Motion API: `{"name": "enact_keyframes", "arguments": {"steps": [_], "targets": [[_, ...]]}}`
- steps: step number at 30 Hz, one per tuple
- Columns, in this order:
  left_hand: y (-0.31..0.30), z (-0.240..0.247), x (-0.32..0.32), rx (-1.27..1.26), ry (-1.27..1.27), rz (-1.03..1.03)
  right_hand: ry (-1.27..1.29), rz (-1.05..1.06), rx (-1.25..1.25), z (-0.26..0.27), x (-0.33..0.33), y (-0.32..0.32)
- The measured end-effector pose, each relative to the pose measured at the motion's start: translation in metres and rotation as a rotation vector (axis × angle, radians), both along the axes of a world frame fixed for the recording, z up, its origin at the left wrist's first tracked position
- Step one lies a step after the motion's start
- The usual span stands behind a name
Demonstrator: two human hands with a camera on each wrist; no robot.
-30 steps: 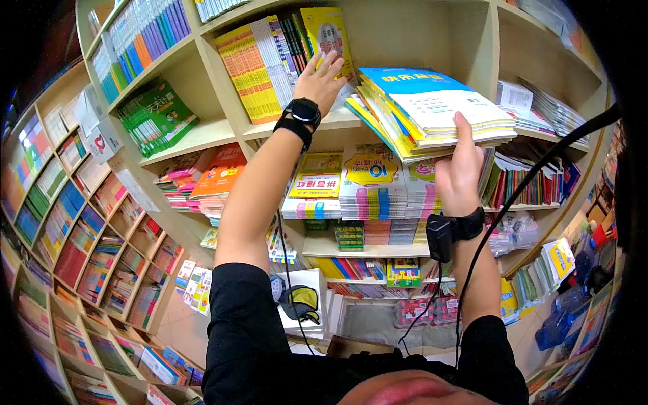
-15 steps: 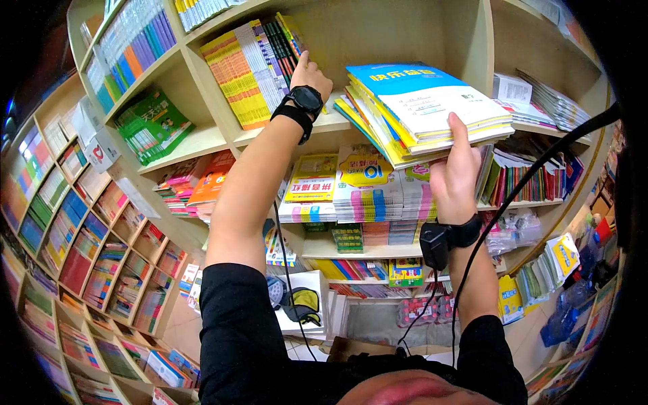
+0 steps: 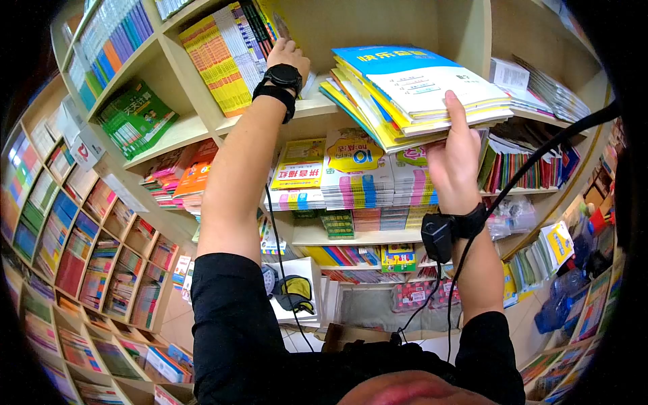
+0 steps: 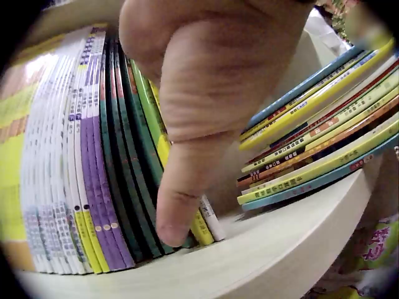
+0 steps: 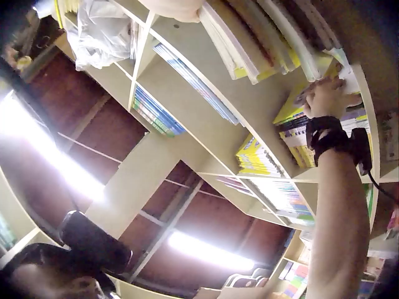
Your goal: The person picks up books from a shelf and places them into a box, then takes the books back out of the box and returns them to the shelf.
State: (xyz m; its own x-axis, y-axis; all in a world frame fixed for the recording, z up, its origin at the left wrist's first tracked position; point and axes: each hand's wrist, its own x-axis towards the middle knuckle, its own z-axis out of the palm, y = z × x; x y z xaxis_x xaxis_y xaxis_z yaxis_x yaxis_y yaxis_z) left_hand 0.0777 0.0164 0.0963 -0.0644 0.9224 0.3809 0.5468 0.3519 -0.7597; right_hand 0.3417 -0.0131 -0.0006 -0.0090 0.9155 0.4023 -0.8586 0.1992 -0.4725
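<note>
The left hand presses against a thin yellow book at the right end of an upright row of books. In the left wrist view, one finger of that hand points down, its tip beside dark green spines. The right hand holds a thick stack of books, thumb on top and the other fingers hidden beneath; a blue and white cover lies uppermost. The stack's left side fans out over the shelf edge. In the right wrist view, the left hand touches a yellow cover.
Below the stack, a lower shelf holds piles of workbooks. Green books lean in the left compartment. Papers lie in the right compartment. A black cable crosses near the right forearm, and a white box stands low down.
The yellow book has turned from showing its cover to standing nearly in line with the row, and the left hand has moved left with it. The right hand keeps its hold on the stack.
</note>
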Motion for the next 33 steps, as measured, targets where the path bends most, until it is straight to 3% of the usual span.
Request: {"name": "enact_keyframes", "arguments": {"steps": [4,5,8,10,17,22,33], "targets": [[0.000,-0.002,0.003,-0.065,0.013,0.054,-0.010,-0.018,0.024,-0.004,-0.001,0.006],[-0.018,-0.002,0.010,0.110,-0.092,-0.138,0.002,-0.026,0.029,-0.002,-0.003,0.006],[-0.018,-0.004,0.002,0.253,-0.129,-0.231,0.030,-0.018,-0.006,0.001,-0.002,0.000],[-0.006,-0.015,-0.022,0.512,-0.200,-0.402,0.052,0.000,-0.036,0.000,-0.003,-0.002],[-0.014,-0.019,-0.038,0.473,-0.137,-0.468,-0.014,-0.033,0.018,-0.004,-0.003,0.005],[-0.004,-0.042,-0.042,0.678,-0.195,-0.636,-0.025,-0.025,0.026,-0.006,-0.002,0.006],[0.007,-0.070,-0.031,0.878,-0.150,-0.559,0.007,-0.035,-0.010,-0.004,-0.001,0.003]]}}
